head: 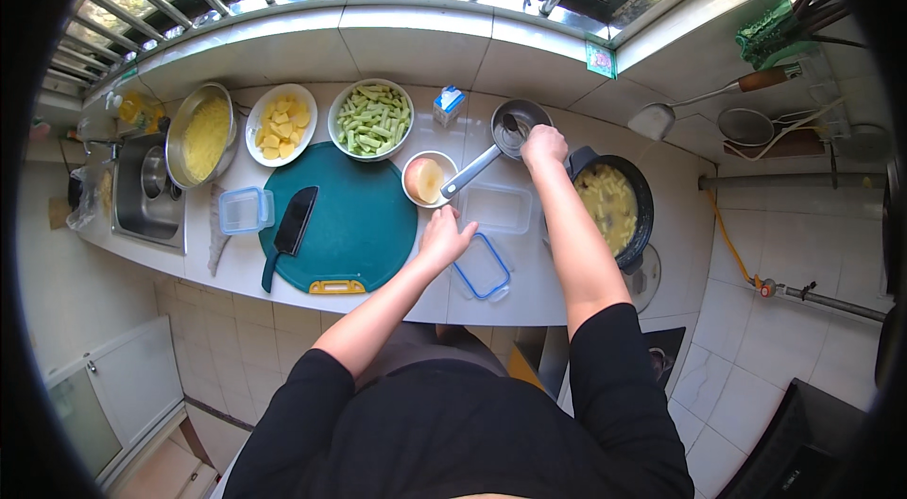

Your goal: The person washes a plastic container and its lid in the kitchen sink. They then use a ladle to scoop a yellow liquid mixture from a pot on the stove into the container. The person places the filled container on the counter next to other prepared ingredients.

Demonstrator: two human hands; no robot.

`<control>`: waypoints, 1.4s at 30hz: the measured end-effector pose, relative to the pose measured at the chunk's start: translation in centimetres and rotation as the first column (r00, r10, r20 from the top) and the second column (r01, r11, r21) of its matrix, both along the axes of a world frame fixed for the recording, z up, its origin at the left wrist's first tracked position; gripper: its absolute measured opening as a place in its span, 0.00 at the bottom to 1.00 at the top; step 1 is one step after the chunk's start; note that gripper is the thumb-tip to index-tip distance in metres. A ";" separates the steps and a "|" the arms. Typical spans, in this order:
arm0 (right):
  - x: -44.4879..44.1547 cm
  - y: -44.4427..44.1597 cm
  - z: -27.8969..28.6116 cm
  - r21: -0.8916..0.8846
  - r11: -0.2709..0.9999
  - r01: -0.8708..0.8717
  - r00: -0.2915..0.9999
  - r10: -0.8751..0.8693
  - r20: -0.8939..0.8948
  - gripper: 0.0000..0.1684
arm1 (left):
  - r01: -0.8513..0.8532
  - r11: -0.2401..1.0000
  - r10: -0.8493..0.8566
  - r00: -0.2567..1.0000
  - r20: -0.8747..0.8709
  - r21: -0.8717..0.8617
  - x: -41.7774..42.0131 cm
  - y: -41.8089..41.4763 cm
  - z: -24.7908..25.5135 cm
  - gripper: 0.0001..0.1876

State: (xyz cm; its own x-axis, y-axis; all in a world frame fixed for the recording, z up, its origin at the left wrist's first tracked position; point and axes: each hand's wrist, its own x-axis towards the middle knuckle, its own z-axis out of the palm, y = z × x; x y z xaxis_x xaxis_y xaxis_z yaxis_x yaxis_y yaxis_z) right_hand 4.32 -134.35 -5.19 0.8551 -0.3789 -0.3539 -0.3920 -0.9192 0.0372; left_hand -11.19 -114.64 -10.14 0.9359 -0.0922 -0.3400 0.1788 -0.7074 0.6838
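Note:
My right hand (pixel 544 144) is closed at the right rim of a small grey saucepan (pixel 521 118), over the end of a dark utensil whose head rests inside the pan. The pan's handle (pixel 471 171) slants down to the left, its end over a white bowl that holds a cut apple (pixel 425 180). Just below that bowl is my left hand (pixel 446 238), fingers loosely spread, holding nothing. Near it lie a clear rectangular container (pixel 497 208) and a blue-rimmed plastic lid (pixel 482 266). A dark pot (pixel 643 201) of pale pieces in yellowish liquid stands right of my right forearm.
A knife (pixel 296 221) lies on a round green cutting board (pixel 361 215). Behind stand a bowl of cut green vegetables (pixel 374 118), a plate of yellow pieces (pixel 285 127), a metal bowl (pixel 205 134) and a small carton (pixel 448 108). Left are a lidded container (pixel 244 210) and the sink (pixel 145 215).

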 end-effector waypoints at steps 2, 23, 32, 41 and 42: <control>-0.9 -0.1 1.9 0.086 0.996 0.025 0.995 -0.033 0.092 0.11 | 0.057 0.997 -0.055 0.998 0.035 -0.055 0.8 1.0 4.4 0.15; -32.8 0.9 -7.2 0.868 0.364 0.338 0.860 -0.494 -0.128 0.07 | 0.249 0.925 -0.375 0.725 0.578 0.289 10.9 -1.0 3.1 0.17; -30.8 1.2 -7.2 0.452 0.890 0.050 0.975 -0.141 0.169 0.13 | -0.128 0.696 -0.020 0.980 -0.197 -0.707 -0.6 11.7 12.5 0.10; -30.4 3.9 -5.5 0.537 0.773 -0.339 0.859 0.022 0.511 0.03 | -0.457 0.246 0.372 0.859 -0.352 -0.855 -17.4 27.7 17.8 0.10; -30.1 5.7 -3.7 0.590 0.743 -0.316 0.879 -0.005 0.477 0.01 | -0.446 0.275 0.410 0.856 -0.316 -0.852 -18.9 29.4 17.7 0.12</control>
State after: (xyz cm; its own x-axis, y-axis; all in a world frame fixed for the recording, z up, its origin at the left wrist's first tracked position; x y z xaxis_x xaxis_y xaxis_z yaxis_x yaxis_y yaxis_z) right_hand -25.75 -128.70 -8.94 0.9977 -0.0486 -0.0467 -0.0674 -0.7057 -0.7053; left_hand -30.11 -85.23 7.60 0.9311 0.0623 -0.3595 0.2894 0.4738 0.8317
